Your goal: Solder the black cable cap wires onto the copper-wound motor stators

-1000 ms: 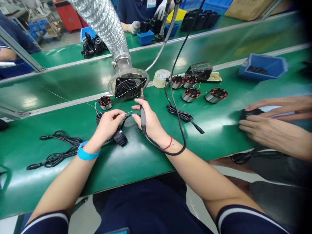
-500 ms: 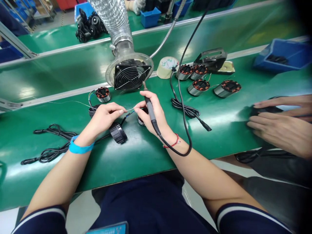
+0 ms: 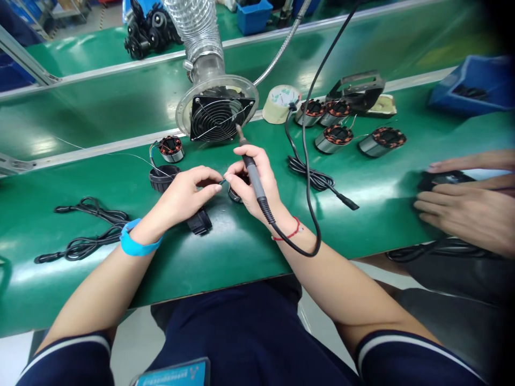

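My left hand [image 3: 189, 195], with a blue wristband, is pinched on thin wire ends in front of me on the green bench [image 3: 225, 252]. My right hand [image 3: 253, 185] meets it fingertip to fingertip and also grips a soldering iron [image 3: 251, 171], its tip pointing up towards the fume fan [image 3: 217, 115]. A small wound stator [image 3: 234, 194] lies partly hidden under my right fingers. A black round part [image 3: 199, 221] sits under my left hand, and a black ring [image 3: 163, 177] lies just left of it.
A stator [image 3: 171, 149] lies by the fan, several more stators [image 3: 338, 136] at the right with a tape roll [image 3: 281, 96] and a metal stand [image 3: 358, 88]. Black cables [image 3: 84, 230] lie left. Another person's hands [image 3: 466, 206] work at the right. A blue bin [image 3: 470, 86] stands far right.
My two hands have drawn together until the fingertips meet, closing the gap where the wire showed. The soldering iron has tilted more upright. The camera has dipped forward a little.
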Motion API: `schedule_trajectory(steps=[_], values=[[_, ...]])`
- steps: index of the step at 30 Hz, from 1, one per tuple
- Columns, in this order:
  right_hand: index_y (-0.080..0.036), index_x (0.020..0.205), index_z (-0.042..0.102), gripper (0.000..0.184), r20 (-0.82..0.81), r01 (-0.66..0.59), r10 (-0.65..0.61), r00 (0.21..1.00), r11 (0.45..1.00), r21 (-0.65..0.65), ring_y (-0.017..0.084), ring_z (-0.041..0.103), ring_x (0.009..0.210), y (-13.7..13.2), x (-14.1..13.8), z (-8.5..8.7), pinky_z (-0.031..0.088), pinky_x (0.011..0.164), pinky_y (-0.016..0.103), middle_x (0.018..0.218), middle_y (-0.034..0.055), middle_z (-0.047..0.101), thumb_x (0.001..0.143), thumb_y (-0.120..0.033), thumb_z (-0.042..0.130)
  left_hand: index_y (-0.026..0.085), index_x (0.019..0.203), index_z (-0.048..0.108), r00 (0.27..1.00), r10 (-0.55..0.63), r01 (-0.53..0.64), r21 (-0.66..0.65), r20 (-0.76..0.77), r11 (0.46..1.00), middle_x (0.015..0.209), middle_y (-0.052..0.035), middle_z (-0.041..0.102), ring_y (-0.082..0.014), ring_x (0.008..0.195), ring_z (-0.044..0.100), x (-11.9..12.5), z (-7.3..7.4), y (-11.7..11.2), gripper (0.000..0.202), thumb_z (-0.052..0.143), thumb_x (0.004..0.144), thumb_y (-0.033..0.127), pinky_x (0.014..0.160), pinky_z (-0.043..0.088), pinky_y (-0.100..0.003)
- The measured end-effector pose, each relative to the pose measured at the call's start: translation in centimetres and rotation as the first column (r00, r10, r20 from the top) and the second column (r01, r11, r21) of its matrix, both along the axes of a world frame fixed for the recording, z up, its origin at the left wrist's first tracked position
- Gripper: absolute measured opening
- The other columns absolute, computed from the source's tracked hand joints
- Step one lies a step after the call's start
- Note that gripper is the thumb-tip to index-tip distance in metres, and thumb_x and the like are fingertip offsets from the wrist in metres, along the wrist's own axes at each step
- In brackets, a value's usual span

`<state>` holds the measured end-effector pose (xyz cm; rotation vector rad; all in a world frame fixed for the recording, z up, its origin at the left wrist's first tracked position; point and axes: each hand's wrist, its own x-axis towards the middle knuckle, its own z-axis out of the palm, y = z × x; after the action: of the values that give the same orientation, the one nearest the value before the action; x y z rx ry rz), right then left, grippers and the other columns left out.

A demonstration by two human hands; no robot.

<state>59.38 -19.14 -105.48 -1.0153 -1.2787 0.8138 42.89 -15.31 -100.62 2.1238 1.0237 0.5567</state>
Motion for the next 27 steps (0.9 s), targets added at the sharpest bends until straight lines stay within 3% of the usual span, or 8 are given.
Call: schedule_trajectory(steps=[3, 6, 11, 16, 19, 22, 24, 27], values=[[-0.025, 0.116, 0.038, 0.041, -0.011, 0.043, -0.043, 0.999, 0.998, -0.041, 0.013, 0.06, 0.071, -0.3, -0.4, 0.3, 0.052, 0.067, 0.029, 0.078, -0.004, 0.059, 0.083, -0.038, 0.058, 0.015, 0.087, 0.069, 0.998, 0.046, -0.04, -0.106, 0.049, 0.994, 0.082, -0.0029, 0.07, -0.0158, 0.076, 0.062, 0.7, 0.0, -0.4, 0.018, 0.059, 0.083, 0.029, 0.072, 0.045, -0.027], [-0.026, 0.117, 0.037, 0.044, -0.004, 0.059, -0.059, 0.998, 0.996, -0.063, 0.014, 0.061, 0.072, -0.5, -0.5, 0.4, 0.052, 0.067, 0.029, 0.079, -0.0035, 0.061, 0.083, -0.041, 0.06, 0.014, 0.076, 0.066, 0.975, 0.146, -0.092, -0.293, 0.169, 0.952, 0.067, -0.0013, 0.065, -0.0139, 0.065, 0.058, 1.1, -0.1, -0.3, 0.017, 0.062, 0.079, 0.031, 0.066, 0.043, -0.026], [-0.026, 0.122, 0.038, 0.046, 0.053, 0.015, -0.012, 0.999, 0.999, -0.052, 0.014, 0.062, 0.073, -0.9, 0.1, 0.2, 0.053, 0.074, 0.03, 0.079, -0.0041, 0.064, 0.084, -0.034, 0.061, 0.015, 0.067, 0.062, 0.923, 0.29, -0.15, -0.458, 0.252, 0.876, 0.063, 0.0008, 0.057, -0.0107, 0.06, 0.05, 1.2, -0.2, -0.1, 0.015, 0.067, 0.068, 0.029, 0.061, 0.039, -0.025], [-0.026, 0.123, 0.044, 0.039, 0.239, 0.009, 0.005, 0.971, 0.998, -0.058, 0.015, 0.066, 0.082, -2.4, 1.1, 1.0, 0.053, 0.083, 0.033, 0.089, -0.0018, 0.069, 0.086, -0.026, 0.057, 0.015, 0.066, 0.06, 0.941, 0.284, -0.188, -0.411, 0.185, 0.892, 0.066, 0.0004, 0.056, -0.0108, 0.06, 0.046, 1.3, -0.5, 0.3, 0.015, 0.064, 0.066, 0.03, 0.061, 0.037, -0.026], [-0.027, 0.124, 0.047, 0.033, 0.32, 0.109, -0.096, 0.943, 0.994, -0.024, 0.017, 0.067, 0.093, -3.6, 1.6, 1.3, 0.052, 0.092, 0.036, 0.096, 0.0004, 0.071, 0.091, -0.023, 0.05, 0.015, 0.068, 0.063, 0.98, 0.179, -0.156, -0.23, 0.084, 0.961, 0.071, -0.001, 0.058, -0.0132, 0.068, 0.05, 1.2, -0.6, 0.4, 0.015, 0.062, 0.07, 0.029, 0.067, 0.038, -0.028], [-0.027, 0.129, 0.044, 0.04, 0.36, 0.141, -0.141, 0.922, 0.99, 0.028, 0.019, 0.064, 0.105, -4.0, 1.5, 1.1, 0.05, 0.098, 0.04, 0.111, 0.0033, 0.068, 0.09, -0.024, 0.051, 0.015, 0.068, 0.064, 0.998, 0.058, -0.057, -0.113, 0.001, 0.992, 0.079, -0.0027, 0.061, -0.0154, 0.076, 0.055, 1.3, -0.5, 0.3, 0.015, 0.061, 0.073, 0.028, 0.072, 0.04, -0.03], [-0.028, 0.132, 0.042, 0.044, 0.403, 0.107, -0.116, 0.908, 0.993, 0.045, 0.021, 0.062, 0.109, -3.8, 1.2, 0.8, 0.049, 0.1, 0.041, 0.116, 0.0039, 0.066, 0.089, -0.025, 0.053, 0.015, 0.069, 0.065, 0.999, 0.023, -0.026, -0.109, -0.027, 0.994, 0.08, -0.0032, 0.062, -0.0161, 0.078, 0.056, 1.3, -0.3, 0.1, 0.015, 0.06, 0.075, 0.028, 0.073, 0.041, -0.03], [-0.029, 0.13, 0.044, 0.042, 0.442, 0.109, -0.108, 0.891, 0.994, 0.022, 0.02, 0.063, 0.102, -3.2, 0.7, 0.6, 0.05, 0.098, 0.041, 0.104, 0.0013, 0.067, 0.089, -0.024, 0.052, 0.015, 0.071, 0.065, 0.999, 0.042, -0.046, -0.144, -0.029, 0.989, 0.08, -0.0029, 0.062, -0.0161, 0.077, 0.055, 1.4, -0.1, 0.0, 0.014, 0.06, 0.075, 0.028, 0.072, 0.04, -0.03]])
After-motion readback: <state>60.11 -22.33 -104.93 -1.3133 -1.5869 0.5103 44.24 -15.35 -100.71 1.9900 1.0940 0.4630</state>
